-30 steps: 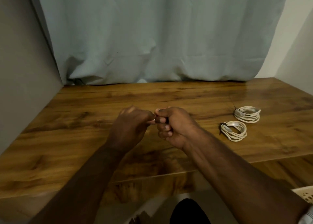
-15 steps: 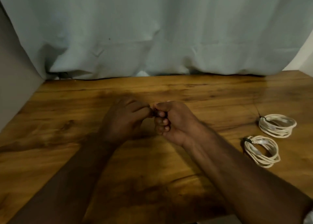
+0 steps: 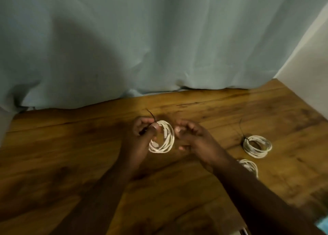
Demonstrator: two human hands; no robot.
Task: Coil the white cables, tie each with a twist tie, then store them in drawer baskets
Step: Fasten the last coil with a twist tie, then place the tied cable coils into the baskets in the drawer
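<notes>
Head view: left hand pinches twist tie on white cable coil; right hand, released beside coil, should steady it while twisting.

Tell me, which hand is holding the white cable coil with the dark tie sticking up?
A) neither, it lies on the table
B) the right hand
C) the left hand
C: the left hand pinches the cable coil at its top, where the dark tie sticks up, while the right hand sits beside it with fingers loosely curled, not gripping it.
</notes>
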